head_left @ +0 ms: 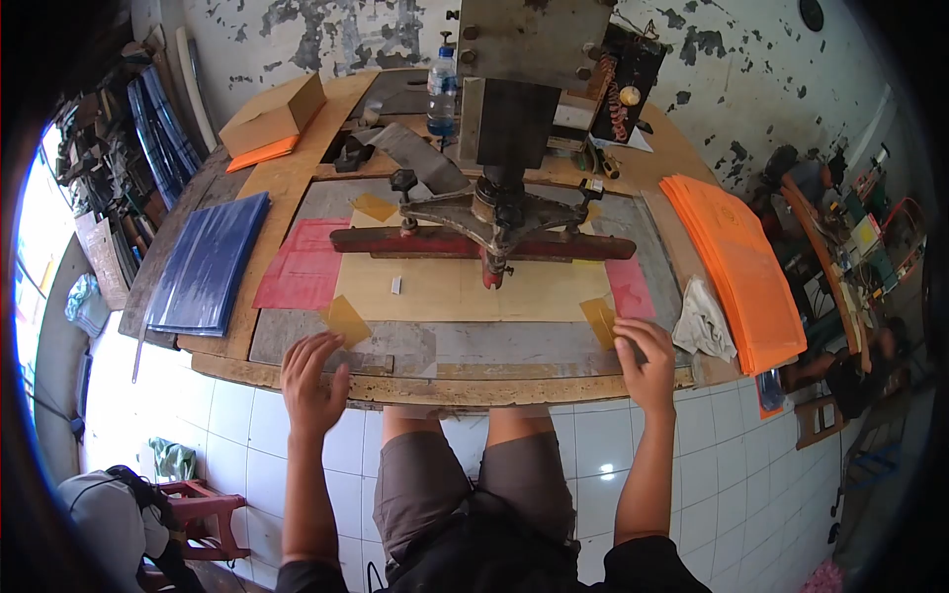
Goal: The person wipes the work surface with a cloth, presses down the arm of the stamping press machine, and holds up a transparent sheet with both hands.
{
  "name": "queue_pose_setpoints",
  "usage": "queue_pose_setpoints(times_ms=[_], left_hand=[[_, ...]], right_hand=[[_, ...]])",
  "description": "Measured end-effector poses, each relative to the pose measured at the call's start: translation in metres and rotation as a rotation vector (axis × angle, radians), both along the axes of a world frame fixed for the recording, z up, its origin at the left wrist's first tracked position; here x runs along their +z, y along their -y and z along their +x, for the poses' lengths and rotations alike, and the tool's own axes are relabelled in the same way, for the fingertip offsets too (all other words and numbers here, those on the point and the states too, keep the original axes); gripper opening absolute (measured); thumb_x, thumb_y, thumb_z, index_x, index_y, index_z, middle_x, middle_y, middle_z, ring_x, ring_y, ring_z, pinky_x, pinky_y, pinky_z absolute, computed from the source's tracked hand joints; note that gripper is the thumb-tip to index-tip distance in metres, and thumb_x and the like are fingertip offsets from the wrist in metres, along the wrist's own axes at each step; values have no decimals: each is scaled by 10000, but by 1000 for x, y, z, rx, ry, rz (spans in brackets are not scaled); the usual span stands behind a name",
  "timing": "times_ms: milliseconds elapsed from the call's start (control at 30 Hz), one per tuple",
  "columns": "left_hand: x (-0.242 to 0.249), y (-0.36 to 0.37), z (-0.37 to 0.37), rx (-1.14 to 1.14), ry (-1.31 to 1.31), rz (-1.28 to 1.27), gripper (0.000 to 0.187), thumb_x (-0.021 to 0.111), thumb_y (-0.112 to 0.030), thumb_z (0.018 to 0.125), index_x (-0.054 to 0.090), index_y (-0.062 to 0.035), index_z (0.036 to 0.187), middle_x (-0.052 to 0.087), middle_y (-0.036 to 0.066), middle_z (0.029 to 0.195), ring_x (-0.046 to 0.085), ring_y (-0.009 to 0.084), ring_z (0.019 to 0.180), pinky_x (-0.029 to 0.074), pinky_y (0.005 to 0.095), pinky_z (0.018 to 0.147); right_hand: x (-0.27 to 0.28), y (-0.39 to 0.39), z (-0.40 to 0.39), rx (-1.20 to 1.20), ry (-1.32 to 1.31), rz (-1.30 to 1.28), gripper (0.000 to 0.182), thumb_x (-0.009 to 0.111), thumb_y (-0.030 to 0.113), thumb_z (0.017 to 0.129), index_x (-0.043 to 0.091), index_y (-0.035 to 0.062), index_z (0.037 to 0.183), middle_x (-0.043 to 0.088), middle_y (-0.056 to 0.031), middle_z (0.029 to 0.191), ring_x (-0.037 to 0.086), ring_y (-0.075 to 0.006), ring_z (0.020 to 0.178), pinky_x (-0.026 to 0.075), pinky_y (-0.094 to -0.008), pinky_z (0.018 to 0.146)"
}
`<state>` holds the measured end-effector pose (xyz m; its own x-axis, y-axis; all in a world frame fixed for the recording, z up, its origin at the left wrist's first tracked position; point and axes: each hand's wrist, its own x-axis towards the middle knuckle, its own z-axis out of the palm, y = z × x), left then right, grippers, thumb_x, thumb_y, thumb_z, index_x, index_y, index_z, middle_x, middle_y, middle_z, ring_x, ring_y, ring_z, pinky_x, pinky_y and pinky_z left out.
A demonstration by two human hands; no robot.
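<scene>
A press with a red bar stands over the pale sheet on the tabletop; to do this well, the person keeps both hands clear of the bar. The left hand hovers open and empty near a small yellow sheet, while the right hand, fingers loosely spread, touches another yellow piece at the near edge without gripping it.

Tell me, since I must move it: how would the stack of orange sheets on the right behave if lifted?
The orange sheets look thin and fanned, so they would probably flop and slide apart. The stack looks thick, so likely heavy together. Neither the left hand nor the right hand touches it.
</scene>
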<state>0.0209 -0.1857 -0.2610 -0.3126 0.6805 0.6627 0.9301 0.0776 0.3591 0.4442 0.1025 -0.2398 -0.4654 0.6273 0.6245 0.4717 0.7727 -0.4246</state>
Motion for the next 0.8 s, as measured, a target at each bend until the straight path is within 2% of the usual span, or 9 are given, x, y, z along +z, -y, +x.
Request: queue_pose_setpoints(times_ms=[33,133,267,400,500,800], left_hand=[[-18,12,5,39,2,18,406,729,-230,988,756,-80,1363,754,163,1421,667,410,1391,447,572,1222],[-81,37,25,283,-181,-16,567,610,-366,1070,620,-95,1569,562,193,1687,430,462,1622,227,661,1343],[-118,30,36,329,-71,118,666,454,-509,1142,485,-107,1671,409,248,1778,283,531,1673,123,718,1353],[-142,-2,30,391,-159,333,639,361,-493,1169,386,-134,1697,324,284,1795,191,521,1700,111,748,1343],[-152,-16,18,380,-224,464,648,326,-519,1162,396,-134,1678,316,271,1793,188,517,1697,111,739,1346],[-155,3,20,392,-198,323,662,326,-568,1163,394,-125,1651,315,271,1787,178,529,1689,111,739,1343]], right_hand=[[-3,1,2,-3,-40,-23,157,776,143,1019,822,37,1126,828,-73,1210,743,-285,1160,508,-437,1085],[-8,1,4,-27,-107,-48,138,773,132,1020,817,40,1113,830,-68,1187,747,-281,1141,511,-429,1057],[-10,1,-1,-61,-78,-11,121,771,120,1019,814,38,1097,831,-67,1167,750,-279,1123,515,-416,1028],[-10,3,-2,-78,-94,-27,107,768,102,1017,814,36,1087,831,-68,1147,753,-274,1104,521,-409,1013],[-9,4,-1,-70,-89,-13,103,769,92,1015,814,32,1085,831,-71,1137,755,-274,1093,527,-407,1007],[-10,3,-2,-92,-97,-4,89,768,82,1016,812,20,1061,827,-76,1111,759,-279,1046,560,-405,949]])
